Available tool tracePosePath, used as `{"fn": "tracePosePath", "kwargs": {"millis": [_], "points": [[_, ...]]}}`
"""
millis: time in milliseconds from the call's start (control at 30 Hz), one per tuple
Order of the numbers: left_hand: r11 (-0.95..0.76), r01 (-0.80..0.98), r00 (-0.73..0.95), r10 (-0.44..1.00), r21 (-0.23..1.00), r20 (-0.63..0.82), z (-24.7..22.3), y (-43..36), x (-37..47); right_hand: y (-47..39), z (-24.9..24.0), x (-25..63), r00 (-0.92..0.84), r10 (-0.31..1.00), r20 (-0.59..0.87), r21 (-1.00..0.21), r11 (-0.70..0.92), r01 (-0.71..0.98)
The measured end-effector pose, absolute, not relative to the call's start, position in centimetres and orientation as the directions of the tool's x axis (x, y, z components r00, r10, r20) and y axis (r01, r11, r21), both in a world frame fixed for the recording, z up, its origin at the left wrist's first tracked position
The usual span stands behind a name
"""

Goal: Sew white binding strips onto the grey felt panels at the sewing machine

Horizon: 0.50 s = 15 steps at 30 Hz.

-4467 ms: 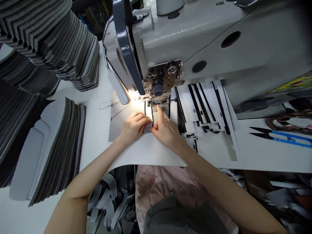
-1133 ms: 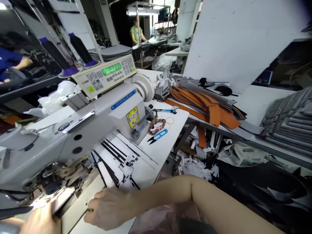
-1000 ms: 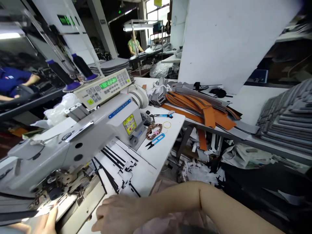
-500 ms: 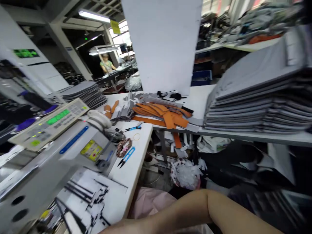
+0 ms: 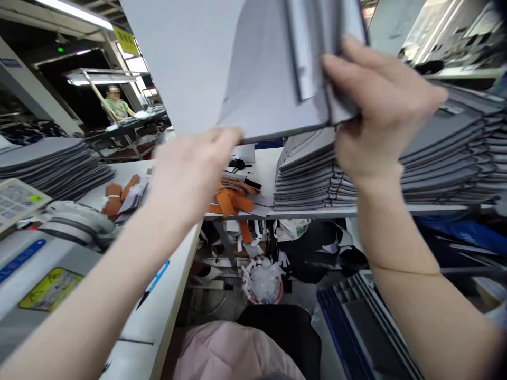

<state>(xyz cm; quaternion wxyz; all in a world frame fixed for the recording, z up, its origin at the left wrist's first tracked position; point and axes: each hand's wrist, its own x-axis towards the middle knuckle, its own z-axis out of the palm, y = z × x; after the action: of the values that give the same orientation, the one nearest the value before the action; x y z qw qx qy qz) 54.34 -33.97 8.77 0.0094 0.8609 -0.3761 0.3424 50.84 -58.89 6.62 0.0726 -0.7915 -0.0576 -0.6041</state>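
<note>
A grey fabric panel with dark edges and a lighter strip is held up in front of me, above the back table. My right hand is closed around its right side, thumb and fingers pinching the layered edge. At its lower left corner, my left hand, smeared by motion, has its fingers closed on the panel's edge. Behind and below the right hand lie stacks of similar grey panels. Orange strips rest on the table under the panel.
On the left stand a sewing machine and another grey stack. Blue thread snips lie on the white machine table. A scrap-filled basket is on the floor. A person sits at a far workstation.
My view has turned right. Both hands are now raised with a grey panel between them; before, only a forearm showed low in view and no panel was held up.
</note>
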Motion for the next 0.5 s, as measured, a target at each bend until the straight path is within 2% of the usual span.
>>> {"fn": "tracePosePath", "kwargs": {"millis": [67, 167, 233, 300, 367, 400, 433, 500], "points": [[-0.658, -0.728, 0.513, -0.711, -0.196, 0.481, 7.0, -36.8, 54.8, -64.7, 5.3, 52.1, 0.427, -0.08, 0.9, -0.094, -0.996, 0.011], [-0.583, -0.803, 0.549, -0.804, -0.121, 0.228, 2.3, -35.9, 53.7, -72.7, 2.5, 53.9, 0.688, -0.134, 0.713, -0.104, -0.991, -0.085], [-0.586, -0.807, 0.585, -0.81, -0.073, 0.031, -0.9, -33.1, 52.3, -74.8, 1.1, 54.7, 0.739, -0.114, 0.664, -0.079, -0.994, -0.082], [-0.63, -0.777, 0.623, -0.771, 0.013, -0.128, -3.6, -29.7, 50.6, -72.7, 0.2, 55.8, 0.671, -0.094, 0.736, -0.065, -0.996, -0.068], [-0.698, -0.705, 0.663, -0.712, 0.128, -0.229, -5.6, -26.7, 48.9, -67.1, -0.5, 57.8, 0.599, -0.121, 0.791, -0.072, -0.992, -0.106], [-0.728, -0.659, 0.681, -0.684, 0.187, -0.264, -6.5, -25.3, 48.1, -63.4, -1.0, 59.3, 0.667, -0.129, 0.734, -0.114, -0.991, -0.067], [-0.753, -0.612, 0.695, -0.658, 0.242, -0.29, -7.2, -24.2, 47.1, -59.5, -1.5, 61.2, 0.794, -0.091, 0.602, -0.184, -0.983, 0.026], [-0.787, -0.522, 0.72, -0.613, 0.329, -0.325, -8.4, -22.2, 45.1, -52.2, -3.0, 65.6, 0.891, 0.068, 0.448, -0.23, -0.955, 0.189]]}}
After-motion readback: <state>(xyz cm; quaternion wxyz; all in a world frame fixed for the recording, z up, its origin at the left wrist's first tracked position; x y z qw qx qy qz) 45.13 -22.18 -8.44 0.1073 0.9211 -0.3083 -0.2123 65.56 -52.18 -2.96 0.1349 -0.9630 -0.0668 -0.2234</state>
